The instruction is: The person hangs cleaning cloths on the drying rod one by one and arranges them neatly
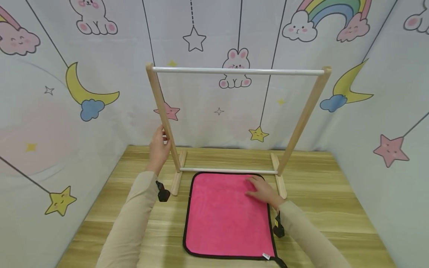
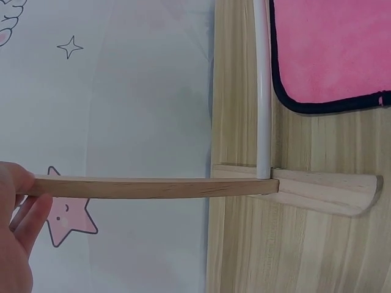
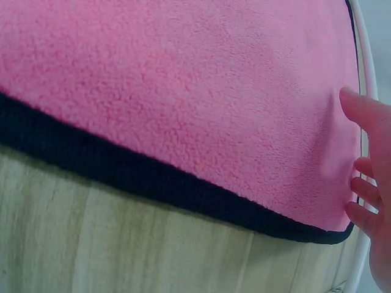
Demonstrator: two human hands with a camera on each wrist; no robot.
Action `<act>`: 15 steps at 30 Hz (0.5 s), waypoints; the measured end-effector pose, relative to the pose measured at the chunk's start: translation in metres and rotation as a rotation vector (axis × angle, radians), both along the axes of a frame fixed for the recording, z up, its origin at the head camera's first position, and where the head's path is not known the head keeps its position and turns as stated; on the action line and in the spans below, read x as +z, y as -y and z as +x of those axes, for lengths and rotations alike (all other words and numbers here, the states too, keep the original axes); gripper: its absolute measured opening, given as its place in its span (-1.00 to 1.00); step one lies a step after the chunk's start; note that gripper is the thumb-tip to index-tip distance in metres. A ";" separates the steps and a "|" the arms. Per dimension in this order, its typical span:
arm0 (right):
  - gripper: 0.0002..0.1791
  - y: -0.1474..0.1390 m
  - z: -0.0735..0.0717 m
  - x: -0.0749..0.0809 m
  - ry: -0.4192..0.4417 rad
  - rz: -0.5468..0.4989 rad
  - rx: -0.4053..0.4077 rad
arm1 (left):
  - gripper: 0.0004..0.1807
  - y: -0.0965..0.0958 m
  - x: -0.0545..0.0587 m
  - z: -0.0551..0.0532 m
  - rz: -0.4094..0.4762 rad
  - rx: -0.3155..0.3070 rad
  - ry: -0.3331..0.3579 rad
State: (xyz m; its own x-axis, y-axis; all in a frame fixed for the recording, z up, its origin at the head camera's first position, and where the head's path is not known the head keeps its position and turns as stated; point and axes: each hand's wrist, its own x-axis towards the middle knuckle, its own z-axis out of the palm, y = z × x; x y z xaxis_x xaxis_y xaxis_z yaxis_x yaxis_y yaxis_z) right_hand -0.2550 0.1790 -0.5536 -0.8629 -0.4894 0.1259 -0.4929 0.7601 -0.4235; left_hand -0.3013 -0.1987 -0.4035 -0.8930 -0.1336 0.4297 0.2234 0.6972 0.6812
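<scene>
A wooden drying rack (image 1: 303,115) with white rails stands upright at the back of the table. My left hand (image 1: 159,147) pinches its left post, thumb on one side and fingers on the other; the left wrist view shows the post (image 2: 153,188) running from that hand (image 2: 18,226) down to the foot. In front of the rack, a pink towel (image 1: 228,212) with black edging lies flat, its far edge along the lower rail. Over the towel's far right corner is my right hand (image 1: 263,190), fingers spread and loosely bent, with nothing held. The right wrist view shows that hand (image 3: 376,165) close above the pink pile.
The wood-grain table (image 1: 335,208) extends on both sides of the towel. White cloth walls (image 1: 207,126) printed with stars, moons and rabbits enclose it at the back and sides. A black hanging loop (image 1: 279,261) sticks out at the towel's near right corner, beside a white tag (image 1: 266,256).
</scene>
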 end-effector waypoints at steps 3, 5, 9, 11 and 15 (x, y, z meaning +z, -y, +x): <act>-0.34 0.001 0.001 -0.001 0.018 0.000 -0.006 | -0.41 -0.001 0.000 0.000 0.003 0.006 -0.012; -0.29 0.002 0.003 -0.001 0.035 -0.011 -0.016 | -0.42 -0.002 -0.001 0.001 0.002 0.008 -0.022; -0.20 0.004 0.008 -0.001 0.069 -0.040 -0.014 | -0.42 -0.002 -0.002 0.001 -0.003 0.016 -0.039; -0.17 0.005 0.011 -0.002 0.081 -0.048 -0.005 | -0.43 -0.002 -0.002 0.001 -0.003 0.019 -0.044; -0.14 0.006 0.017 -0.006 0.093 -0.042 0.009 | -0.43 -0.003 -0.002 0.001 -0.015 0.019 -0.044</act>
State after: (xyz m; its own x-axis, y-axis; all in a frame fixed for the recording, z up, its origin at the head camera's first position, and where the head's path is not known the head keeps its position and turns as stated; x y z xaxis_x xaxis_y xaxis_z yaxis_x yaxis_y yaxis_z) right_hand -0.2379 0.1732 -0.5598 -0.8673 -0.4935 0.0656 -0.4567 0.7363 -0.4992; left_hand -0.3008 -0.1958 -0.4056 -0.8706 -0.1443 0.4704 0.2392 0.7114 0.6608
